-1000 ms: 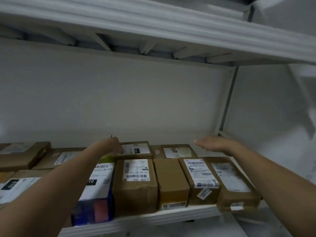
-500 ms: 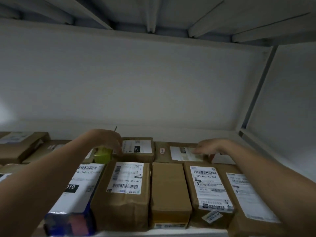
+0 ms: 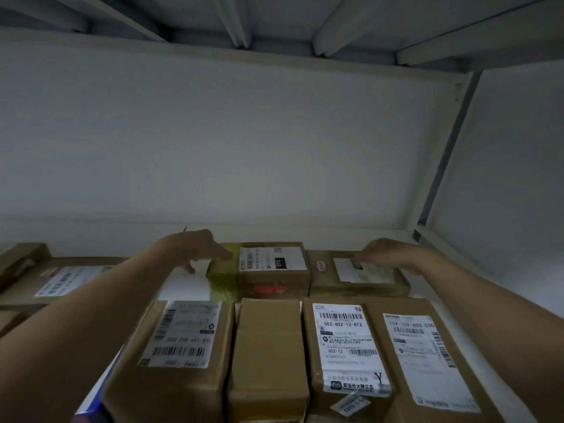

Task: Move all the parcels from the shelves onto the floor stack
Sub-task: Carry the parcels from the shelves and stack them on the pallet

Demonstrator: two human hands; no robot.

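Brown cardboard parcels fill a white shelf (image 3: 433, 261) in two rows. In the back row stands a parcel with green tape and a "010" label (image 3: 271, 264). My left hand (image 3: 195, 248) reaches over the front row, and its straight fingers touch this parcel's green-taped left end. To its right lies a flat parcel with a white label (image 3: 366, 279). My right hand (image 3: 387, 253) rests on top of it, fingers flat on the label. The front row holds a labelled parcel (image 3: 183, 346), a plain one (image 3: 268, 346) and two more labelled ones (image 3: 345, 346) (image 3: 427, 361).
More parcels lie at the left (image 3: 61, 279) (image 3: 21, 257), and a blue-and-white one (image 3: 91, 404) shows under my left forearm. The white back wall (image 3: 244, 148) stands close behind. The shelf above (image 3: 274, 22) and the right upright (image 3: 442, 166) bound the space.
The view has moved closer to the shelf. Both hands have reached further back: the left now touches the green-taped parcel and the right lies on the flat parcel's label.
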